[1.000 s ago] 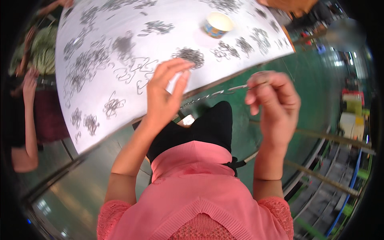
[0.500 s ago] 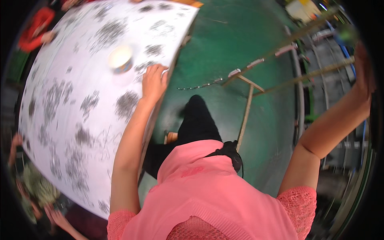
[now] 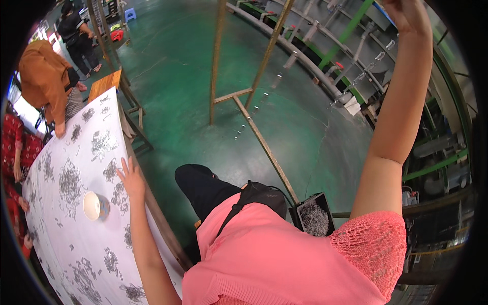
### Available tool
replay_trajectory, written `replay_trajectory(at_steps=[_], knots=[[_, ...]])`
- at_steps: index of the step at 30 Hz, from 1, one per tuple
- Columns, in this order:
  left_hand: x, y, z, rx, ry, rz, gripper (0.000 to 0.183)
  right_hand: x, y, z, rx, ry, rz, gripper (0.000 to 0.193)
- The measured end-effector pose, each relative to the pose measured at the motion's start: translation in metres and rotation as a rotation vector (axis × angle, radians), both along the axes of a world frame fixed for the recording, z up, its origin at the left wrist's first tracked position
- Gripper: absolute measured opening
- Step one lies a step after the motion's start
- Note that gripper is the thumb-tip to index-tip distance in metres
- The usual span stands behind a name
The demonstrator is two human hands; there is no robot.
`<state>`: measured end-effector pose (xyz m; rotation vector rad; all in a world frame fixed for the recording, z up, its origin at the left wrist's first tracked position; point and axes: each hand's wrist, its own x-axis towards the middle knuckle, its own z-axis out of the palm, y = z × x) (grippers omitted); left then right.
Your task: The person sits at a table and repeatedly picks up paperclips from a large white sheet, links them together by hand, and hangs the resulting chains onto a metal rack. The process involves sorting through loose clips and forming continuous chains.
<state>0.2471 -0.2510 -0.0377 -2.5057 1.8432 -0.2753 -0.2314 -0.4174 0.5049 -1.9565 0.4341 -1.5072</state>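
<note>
Two hands work apart: the left hand (image 3: 131, 178) lies open and flat on the white table (image 3: 66, 239) among small wire pieces (image 3: 69, 182), near a paper cup (image 3: 95, 206); the right hand (image 3: 406, 12) is raised high, its grip impossible to tell.

Long table (image 3: 76, 244) under a white cloth, running from upper left down to the lower left edge of the frame. Strewn all over with small heaps of thin dark wire pieces (image 3: 69, 184). One paper cup (image 3: 95, 206) lying on its side left of centre. Left hand (image 3: 131, 179) spread flat at the table's right edge, just right of the cup.
</note>
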Motion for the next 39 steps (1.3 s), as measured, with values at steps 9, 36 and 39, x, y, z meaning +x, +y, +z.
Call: replay_trajectory(at_steps=[9, 36, 39], knots=[[0.002, 0.005, 0.005, -0.015, 0.091, 0.027, 0.027, -0.126, -0.035, -0.041, 0.259, -0.111, -0.401, 0.024], [0.001, 0.002, -0.004, -0.001, 0.082, 0.116, 0.012, -0.301, -0.125, 0.019, -0.018, -0.293, -0.755, 0.020], [0.000, 0.001, -0.007, 0.014, 0.082, 0.133, 0.012, -0.292, -0.131, 0.029, -0.045, -0.349, -0.794, 0.020]])
